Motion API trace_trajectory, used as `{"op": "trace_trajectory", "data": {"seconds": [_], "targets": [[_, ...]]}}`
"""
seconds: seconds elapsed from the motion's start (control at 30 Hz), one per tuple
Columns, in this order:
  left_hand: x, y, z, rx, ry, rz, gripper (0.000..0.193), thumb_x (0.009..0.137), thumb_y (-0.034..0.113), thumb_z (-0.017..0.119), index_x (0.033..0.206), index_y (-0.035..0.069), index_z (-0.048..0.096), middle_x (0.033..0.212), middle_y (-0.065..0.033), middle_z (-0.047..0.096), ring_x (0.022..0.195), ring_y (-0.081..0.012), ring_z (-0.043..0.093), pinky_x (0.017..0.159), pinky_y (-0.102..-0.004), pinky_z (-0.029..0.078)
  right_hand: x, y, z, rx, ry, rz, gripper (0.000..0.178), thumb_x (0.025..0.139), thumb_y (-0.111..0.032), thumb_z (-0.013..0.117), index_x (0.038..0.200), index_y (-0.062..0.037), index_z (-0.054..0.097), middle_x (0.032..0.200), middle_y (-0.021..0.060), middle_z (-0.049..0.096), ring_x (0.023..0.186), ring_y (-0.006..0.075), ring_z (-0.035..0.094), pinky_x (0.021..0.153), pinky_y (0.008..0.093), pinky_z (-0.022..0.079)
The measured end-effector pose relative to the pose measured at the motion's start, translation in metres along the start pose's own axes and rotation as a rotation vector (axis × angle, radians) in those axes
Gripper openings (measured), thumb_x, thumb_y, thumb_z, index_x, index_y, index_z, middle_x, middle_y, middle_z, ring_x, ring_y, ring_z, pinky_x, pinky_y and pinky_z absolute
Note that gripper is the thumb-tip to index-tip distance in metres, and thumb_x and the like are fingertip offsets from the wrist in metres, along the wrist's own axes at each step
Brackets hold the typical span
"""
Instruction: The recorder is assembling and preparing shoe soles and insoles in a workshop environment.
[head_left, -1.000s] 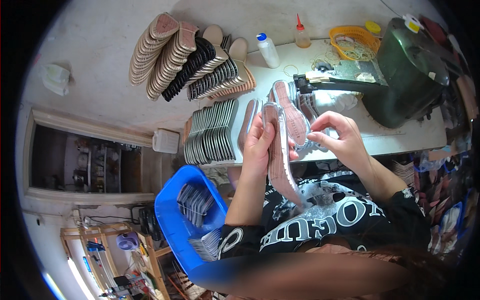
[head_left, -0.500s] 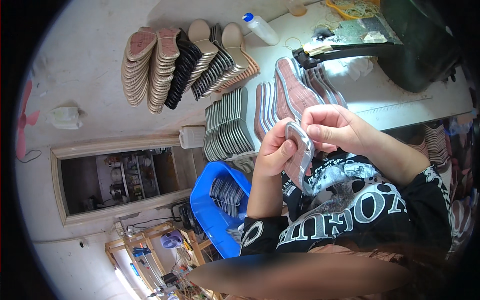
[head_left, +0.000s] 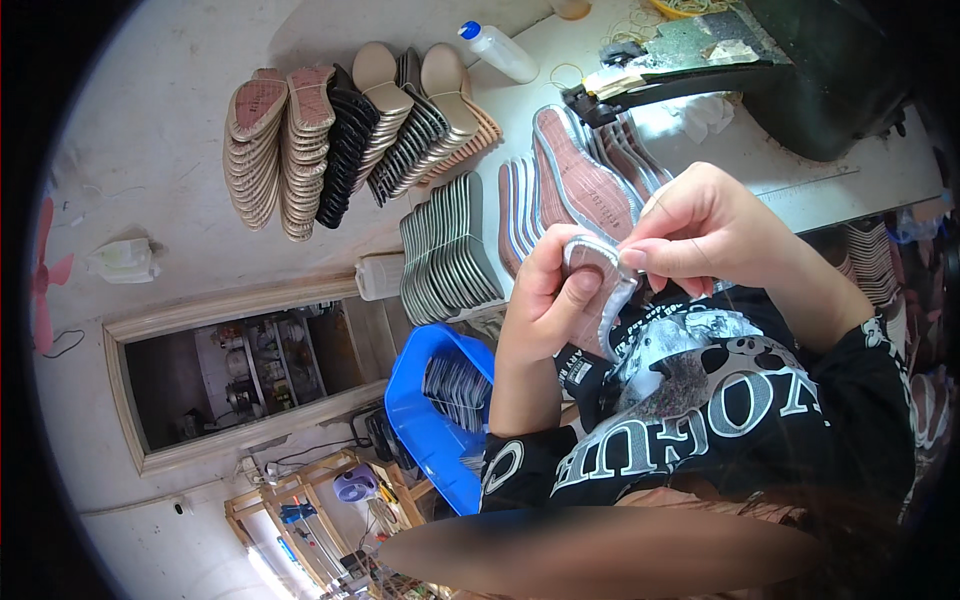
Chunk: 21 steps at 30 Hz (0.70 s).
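Note:
My left hand (head_left: 543,312) grips a shoe insole (head_left: 604,318) with a pinkish-brown face and a shiny silver folded edge, the thumb lying across that face. The tip of the insole points up and away from me. At its right edge, my right hand (head_left: 712,232) pinches the silver border between thumb and fingers; some of those fingers are hidden. Just beyond my hands, similar pinkish-brown insoles (head_left: 585,180) with silver rims stand in bundles on the white table (head_left: 835,205).
Bundled beige, black and gold insoles (head_left: 262,150) line the table's left side, near grey-green ones (head_left: 445,245). A blue bin (head_left: 415,395) holding more insoles is at lower left. A blue-capped bottle (head_left: 500,52) and a dark machine (head_left: 825,75) stand farther back.
The insole has turned to show more of its pinkish-brown face. My right hand has shifted, with its wrist raised, and now pinches the edge closer to the tip. The whole view has shifted slightly.

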<state>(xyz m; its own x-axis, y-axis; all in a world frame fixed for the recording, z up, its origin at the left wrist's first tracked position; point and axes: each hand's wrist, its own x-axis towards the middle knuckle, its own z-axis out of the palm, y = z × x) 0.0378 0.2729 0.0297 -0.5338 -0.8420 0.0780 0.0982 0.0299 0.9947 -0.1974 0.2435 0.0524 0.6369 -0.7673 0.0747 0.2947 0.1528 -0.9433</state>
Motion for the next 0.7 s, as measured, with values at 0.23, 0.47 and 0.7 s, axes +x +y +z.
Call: {"op": "trace_trajectory", "data": {"seconds": [0.23, 0.47, 0.7], "targets": [[-0.001, 0.01, 0.011, 0.228, 0.124, -0.158, 0.023, 0.096, 0.017, 0.053, 0.11, 0.0, 0.046, 0.087, -0.0055, 0.059, 0.069, -0.0089, 0.059, 0.058, -0.0206, 0.05, -0.004, -0.004, 0.003, -0.573, 0.124, -0.314, 0.019, 0.081, -0.008, 0.064, 0.07, 0.0065, 0.061, 0.054, 0.0116, 0.053, 0.047, 0.0149, 0.051, 0.046, 0.0292, 0.04], [0.0, 0.004, 0.015, 0.286, 0.204, -0.008, 0.024, 0.091, 0.023, 0.064, 0.086, 0.001, 0.057, 0.063, 0.0017, 0.054, 0.057, -0.004, 0.045, 0.05, -0.0209, 0.034, -0.003, -0.001, 0.011, -0.581, 0.068, -0.217, 0.019, 0.081, -0.008, 0.063, 0.069, 0.0059, 0.059, 0.054, 0.0106, 0.053, 0.047, 0.0148, 0.051, 0.046, 0.0296, 0.039], [0.0, 0.011, 0.025, 0.038, 0.331, 0.02, 0.027, 0.09, 0.024, 0.066, 0.079, 0.002, 0.056, 0.064, 0.0029, 0.055, 0.056, -0.0015, 0.046, 0.049, -0.0169, 0.033, 0.002, 0.016, 0.008, 0.134, -0.041, 0.143, 0.02, 0.089, -0.017, 0.065, 0.081, 0.0014, 0.07, 0.062, 0.0027, 0.061, 0.046, 0.0048, 0.051, 0.041, 0.0189, 0.039]]}}
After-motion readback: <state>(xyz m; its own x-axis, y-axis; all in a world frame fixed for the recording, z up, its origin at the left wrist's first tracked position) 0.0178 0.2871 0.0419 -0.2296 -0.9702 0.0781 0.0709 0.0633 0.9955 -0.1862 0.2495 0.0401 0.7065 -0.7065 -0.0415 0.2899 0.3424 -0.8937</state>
